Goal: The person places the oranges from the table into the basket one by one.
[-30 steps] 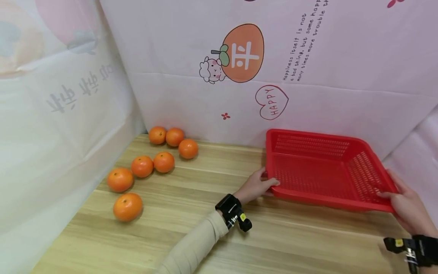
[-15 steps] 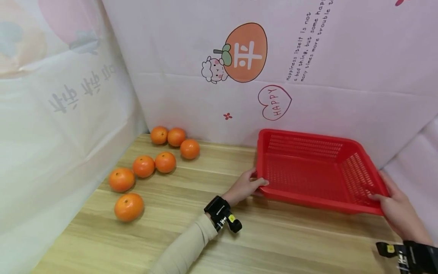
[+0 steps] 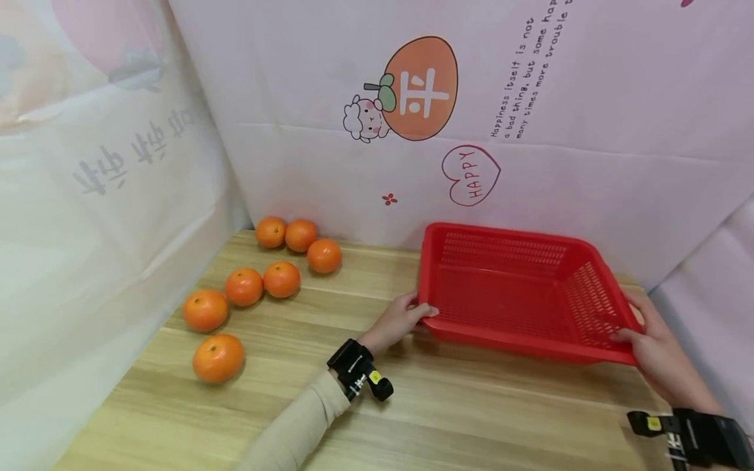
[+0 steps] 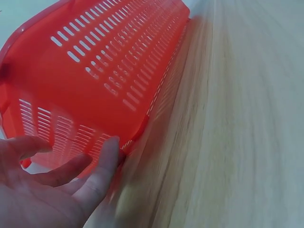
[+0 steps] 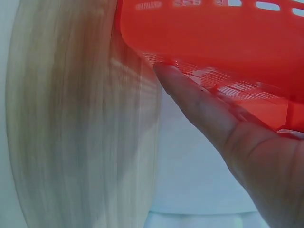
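A red plastic basket (image 3: 506,294) with slotted sides is held level between my two hands, close over the wooden table, with nothing inside it. My left hand (image 3: 397,322) grips its left end, thumb over the rim and the other fingers against the outer wall. In the left wrist view those fingers (image 4: 97,180) lie along the slotted side near the bottom edge. At the opposite end my right hand (image 3: 656,343) holds the rim, its thumb inside. The right wrist view shows a finger (image 5: 190,97) under the basket's outer wall (image 5: 209,33).
Several oranges lie at the left of the table: one orange (image 3: 218,358) nearest me, another orange (image 3: 324,256) toward the back. A printed white cloth (image 3: 330,170) rises behind the table, with more cloth at both sides. The wooden tabletop (image 3: 471,405) stretches in front of the basket.
Both hands have carried the basket leftward, toward the oranges, with the same grip at each end. The oranges have stayed where they lay on the table.
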### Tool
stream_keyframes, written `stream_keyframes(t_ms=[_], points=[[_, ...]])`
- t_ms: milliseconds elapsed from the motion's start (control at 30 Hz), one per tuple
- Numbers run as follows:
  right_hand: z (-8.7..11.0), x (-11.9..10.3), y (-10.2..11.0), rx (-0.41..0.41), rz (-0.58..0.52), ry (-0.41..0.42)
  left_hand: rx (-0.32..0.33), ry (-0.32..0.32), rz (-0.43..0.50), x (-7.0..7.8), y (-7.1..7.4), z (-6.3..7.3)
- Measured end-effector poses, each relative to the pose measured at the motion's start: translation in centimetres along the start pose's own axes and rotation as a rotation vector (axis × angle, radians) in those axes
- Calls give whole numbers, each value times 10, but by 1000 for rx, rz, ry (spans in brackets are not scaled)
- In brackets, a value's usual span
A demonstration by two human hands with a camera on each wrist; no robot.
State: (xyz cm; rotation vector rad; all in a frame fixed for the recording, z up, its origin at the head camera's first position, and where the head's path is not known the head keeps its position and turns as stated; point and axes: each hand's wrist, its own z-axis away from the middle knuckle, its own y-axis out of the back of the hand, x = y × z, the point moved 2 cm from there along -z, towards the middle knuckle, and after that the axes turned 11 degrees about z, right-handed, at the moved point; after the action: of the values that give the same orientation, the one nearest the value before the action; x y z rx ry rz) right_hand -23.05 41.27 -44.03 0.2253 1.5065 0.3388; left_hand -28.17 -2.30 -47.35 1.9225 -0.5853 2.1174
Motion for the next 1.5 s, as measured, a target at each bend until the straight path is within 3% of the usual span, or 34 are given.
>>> stream_keyframes(t_ms=[100, 267, 333, 633, 800, 1333, 1500], points=[[-1, 1, -5, -21, -31, 7, 14, -3, 2, 1, 5, 3], [-3, 1, -11, -134, -179, 23, 25, -4, 21, 4, 14, 8], [-4, 0, -16, -163, -192, 23, 29, -2, 17, 5, 19, 11], [-13, -12, -53, -139, -38, -51, 55, 26, 24, 7, 57, 23], [-16, -21, -71, -144, -23, -48, 63, 37, 66, 6, 76, 30], [-21, -41, -112, -130, 16, 1, 93, 56, 68, 12, 113, 48], [-19, -45, -119, -125, 12, -55, 77, 65, 50, 16, 119, 52]])
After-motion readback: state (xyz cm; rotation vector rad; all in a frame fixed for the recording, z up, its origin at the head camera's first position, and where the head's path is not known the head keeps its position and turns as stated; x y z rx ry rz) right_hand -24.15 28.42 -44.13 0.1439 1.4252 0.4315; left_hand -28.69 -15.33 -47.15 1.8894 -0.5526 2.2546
